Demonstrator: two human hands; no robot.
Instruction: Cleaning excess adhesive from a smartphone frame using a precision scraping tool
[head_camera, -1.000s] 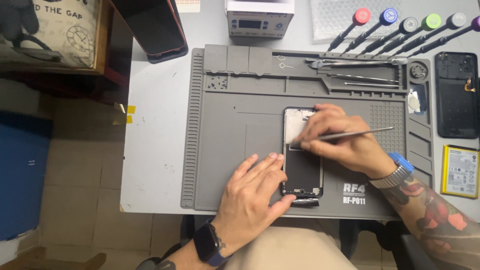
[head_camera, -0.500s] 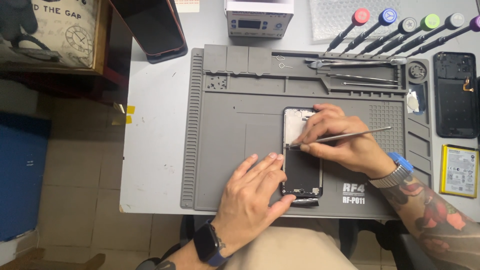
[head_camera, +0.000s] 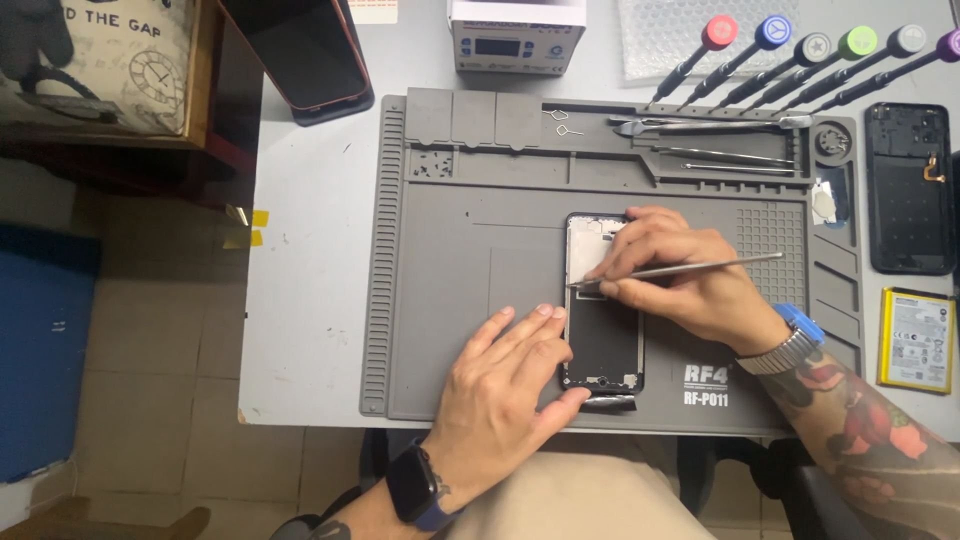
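Opened phone (head_camera: 602, 330) lies face-down near the middle of the grey repair mat (head_camera: 460, 290), back cover already off: light inner frame exposed at the upper end, dark area below.

Left hand (head_camera: 505, 395) is laid flat at the phone's lower left edge, fingers spread and pressing, nothing gripped. Right hand (head_camera: 680, 275) is closed around a thin metal spudger (head_camera: 690, 268), held pen-like; the tip is set at the phone's left side, roughly mid-height, where light frame meets dark section.

Removed back cover (head_camera: 908, 188) is placed well to the right of the phone, off the mat on the tabletop (head_camera: 310, 250). A battery (head_camera: 917, 340) is seen below that cover, so battery removal is judged done.

Work inside the body is judged mid-way; parts remain in the frame. What the tip is lifting cannot be told.

Precision screwdrivers (head_camera: 800, 60) are lined up beyond the mat's top edge, untouched. Tweezers (head_camera: 700, 127) rest in the mat's upper tray.
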